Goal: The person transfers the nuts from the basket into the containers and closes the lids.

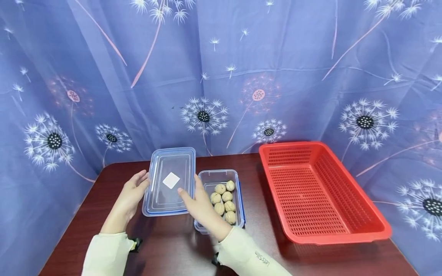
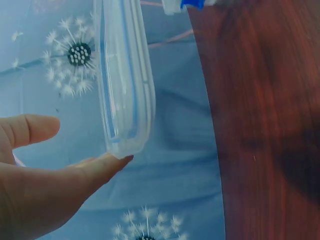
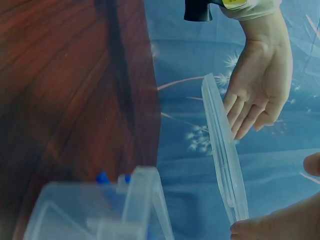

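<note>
A clear rectangular lid (image 1: 174, 165) with a blue seal and a white square label is raised above the table, left of the food container. My right hand (image 1: 200, 205) holds its right edge, thumb over the top face and fingers at the rim. At the opposite edge is my left hand (image 1: 129, 193); its fingers (image 2: 107, 167) are fairly straight and touch the rim, with the thumb apart from it. The clear food container (image 1: 210, 177) stands uncovered on the table, partly behind my right forearm. Several walnuts (image 1: 227, 196) lie inside it.
A large red perforated basket (image 1: 300, 195) stands on the right of the dark wooden table (image 1: 165, 245). Blue latches show along the container's right side. A blue dandelion-print curtain (image 1: 228, 46) hangs behind the table and down both sides.
</note>
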`<state>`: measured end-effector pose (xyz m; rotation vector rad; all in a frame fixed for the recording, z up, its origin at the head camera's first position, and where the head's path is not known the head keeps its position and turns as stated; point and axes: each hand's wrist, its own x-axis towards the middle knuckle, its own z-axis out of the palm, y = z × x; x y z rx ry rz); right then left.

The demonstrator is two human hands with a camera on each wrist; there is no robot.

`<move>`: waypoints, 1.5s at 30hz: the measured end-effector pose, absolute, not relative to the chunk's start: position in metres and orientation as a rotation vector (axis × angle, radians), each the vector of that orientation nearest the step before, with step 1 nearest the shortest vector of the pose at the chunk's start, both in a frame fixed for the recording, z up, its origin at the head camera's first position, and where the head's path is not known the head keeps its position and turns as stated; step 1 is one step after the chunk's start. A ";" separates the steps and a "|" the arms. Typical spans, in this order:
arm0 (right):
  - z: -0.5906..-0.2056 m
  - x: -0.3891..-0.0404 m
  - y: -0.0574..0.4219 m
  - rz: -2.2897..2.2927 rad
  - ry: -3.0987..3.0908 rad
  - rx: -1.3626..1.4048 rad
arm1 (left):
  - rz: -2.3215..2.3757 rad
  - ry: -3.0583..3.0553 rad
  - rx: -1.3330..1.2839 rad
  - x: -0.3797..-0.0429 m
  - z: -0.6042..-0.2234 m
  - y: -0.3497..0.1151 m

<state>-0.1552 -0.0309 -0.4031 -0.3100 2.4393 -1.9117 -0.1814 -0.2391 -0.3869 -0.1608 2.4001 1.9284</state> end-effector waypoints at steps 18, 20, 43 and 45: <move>-0.384 -0.185 0.028 -2.028 2.415 -0.298 | 2.135 2.292 -0.114 -0.200 -0.389 -0.182; -0.382 -0.189 0.032 -2.034 2.387 -0.295 | 2.146 2.277 -0.114 -0.201 -0.390 -0.179; -0.379 -0.209 0.036 -2.281 2.380 0.013 | 2.558 1.920 -0.078 -0.203 -0.388 -0.159; -0.380 -0.210 0.036 -2.322 2.323 -0.005 | 2.559 1.920 -0.090 -0.202 -0.388 -0.157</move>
